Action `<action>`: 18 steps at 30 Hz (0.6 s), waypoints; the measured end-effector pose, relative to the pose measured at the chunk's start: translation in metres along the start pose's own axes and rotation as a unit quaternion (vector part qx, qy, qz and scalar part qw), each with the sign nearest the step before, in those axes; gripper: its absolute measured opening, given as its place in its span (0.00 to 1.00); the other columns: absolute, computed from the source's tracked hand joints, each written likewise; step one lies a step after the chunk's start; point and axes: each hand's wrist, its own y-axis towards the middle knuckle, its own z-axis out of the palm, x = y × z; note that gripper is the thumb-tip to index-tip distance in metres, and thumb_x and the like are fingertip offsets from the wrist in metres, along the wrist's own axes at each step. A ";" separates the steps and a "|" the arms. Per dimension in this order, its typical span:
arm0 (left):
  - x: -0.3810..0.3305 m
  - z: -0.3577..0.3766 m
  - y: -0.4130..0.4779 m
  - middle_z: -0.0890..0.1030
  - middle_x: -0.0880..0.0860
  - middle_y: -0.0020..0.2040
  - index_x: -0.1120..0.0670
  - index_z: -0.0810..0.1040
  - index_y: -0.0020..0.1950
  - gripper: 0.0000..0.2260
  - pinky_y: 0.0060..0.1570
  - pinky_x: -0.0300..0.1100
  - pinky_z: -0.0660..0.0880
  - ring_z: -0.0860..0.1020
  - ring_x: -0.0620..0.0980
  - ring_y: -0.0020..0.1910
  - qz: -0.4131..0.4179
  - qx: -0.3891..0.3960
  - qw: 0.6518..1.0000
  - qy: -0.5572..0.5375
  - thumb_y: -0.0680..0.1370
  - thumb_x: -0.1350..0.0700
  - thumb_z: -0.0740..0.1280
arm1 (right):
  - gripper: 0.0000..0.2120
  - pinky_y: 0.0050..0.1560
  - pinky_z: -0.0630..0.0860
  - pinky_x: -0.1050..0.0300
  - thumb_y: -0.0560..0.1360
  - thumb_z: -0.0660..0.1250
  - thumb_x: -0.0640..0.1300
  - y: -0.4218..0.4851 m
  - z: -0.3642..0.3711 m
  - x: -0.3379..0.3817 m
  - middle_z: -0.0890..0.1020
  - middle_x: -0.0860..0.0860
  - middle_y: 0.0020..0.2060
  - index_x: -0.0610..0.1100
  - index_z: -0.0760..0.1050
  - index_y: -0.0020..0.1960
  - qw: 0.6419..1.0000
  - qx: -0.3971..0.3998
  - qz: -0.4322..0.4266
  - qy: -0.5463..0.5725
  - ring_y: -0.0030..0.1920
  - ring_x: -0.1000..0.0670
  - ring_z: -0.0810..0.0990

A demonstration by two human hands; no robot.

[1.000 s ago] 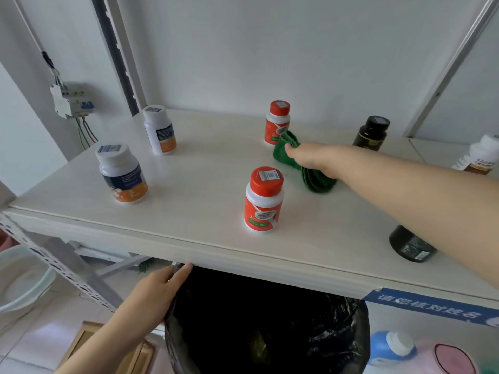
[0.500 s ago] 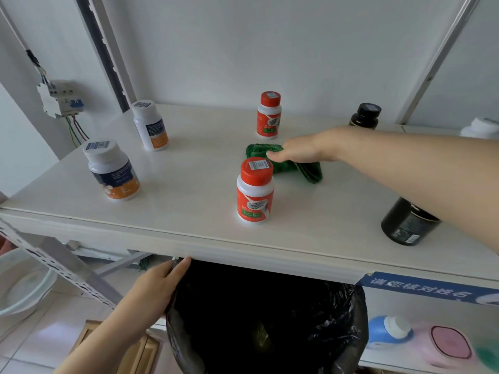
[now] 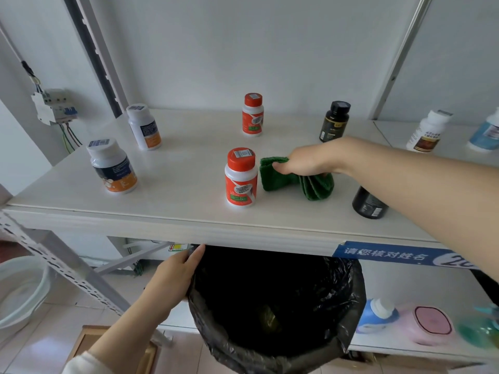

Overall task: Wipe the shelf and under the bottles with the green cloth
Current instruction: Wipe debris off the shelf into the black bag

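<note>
One black bottle (image 3: 367, 204) is half hidden behind your forearm (image 3: 421, 193); your right grip (image 3: 305, 163) clamps the green cloth (image 3: 280, 180), left grip (image 3: 175, 268) straight-fingered against the bin bag (image 3: 348, 314).

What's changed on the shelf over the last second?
The right hand, gripping the green cloth, drew it from beside the far red-capped bottle toward the front, to just right of the near red-capped bottle. The left hand stays on the rim of the black bin bag; both bottles kept their places.
</note>
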 end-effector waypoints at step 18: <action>-0.001 0.018 -0.019 0.80 0.62 0.47 0.62 0.77 0.49 0.21 0.43 0.48 0.78 0.79 0.58 0.46 0.007 0.004 1.000 -0.001 0.78 0.43 0.58 | 0.25 0.33 0.61 0.57 0.79 0.48 0.57 -0.089 0.048 -0.009 0.66 0.49 0.29 0.42 0.62 0.32 0.989 -0.022 -0.141 -0.038 0.30 0.50 0.66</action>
